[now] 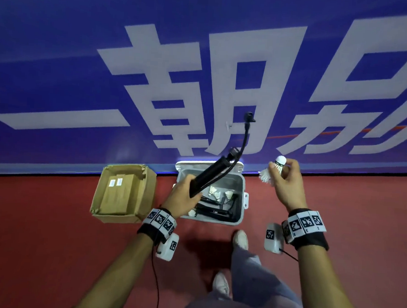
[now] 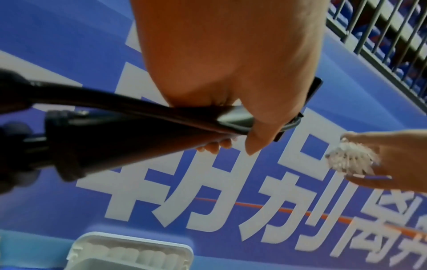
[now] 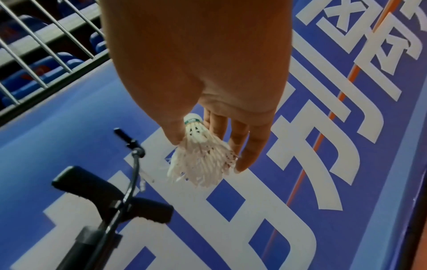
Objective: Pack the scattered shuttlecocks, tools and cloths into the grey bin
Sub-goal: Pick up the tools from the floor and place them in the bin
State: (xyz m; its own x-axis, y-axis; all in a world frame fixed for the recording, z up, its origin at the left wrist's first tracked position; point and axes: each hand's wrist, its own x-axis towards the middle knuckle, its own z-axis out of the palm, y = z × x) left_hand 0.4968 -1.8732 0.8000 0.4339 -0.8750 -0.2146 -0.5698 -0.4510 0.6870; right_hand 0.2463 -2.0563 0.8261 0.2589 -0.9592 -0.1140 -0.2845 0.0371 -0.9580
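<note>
- While the person stands over the grey bin (image 1: 242,192), seen from the head camera, the left hand (image 1: 182,199) has its fingers wrapped round the lower end of a black pump (image 1: 211,172), which slants up and away over the bin with its hose (image 1: 244,137) curling above. The slant probably lines it up to slide in lengthwise. The right hand (image 1: 285,180) pinches a white shuttlecock (image 1: 274,171), held raised just right of the bin and apart from it, cork end up. Inside the bin lie several more shuttlecocks (image 1: 219,194) and dark tools (image 1: 214,210). A cardboard box (image 1: 124,193) sits on the red floor (image 1: 49,239) just left of the bin, and a blue banner (image 1: 61,50) rises behind.
- From the left wrist camera, the left hand's thumb and curled fingers (image 2: 251,138) clamp the pump's barrel (image 2: 129,135). The bin's pale rim (image 2: 129,250) shows below, so the pump hangs above the opening. The shuttlecock's feathers (image 2: 351,160) appear at far right.
- From the right wrist camera, the thumb and fingers (image 3: 249,149) close lightly on the shuttlecock (image 3: 201,151) near its cork; the loose hold likely spares the frayed feathers. The pump handle (image 3: 110,193) shows below left.
</note>
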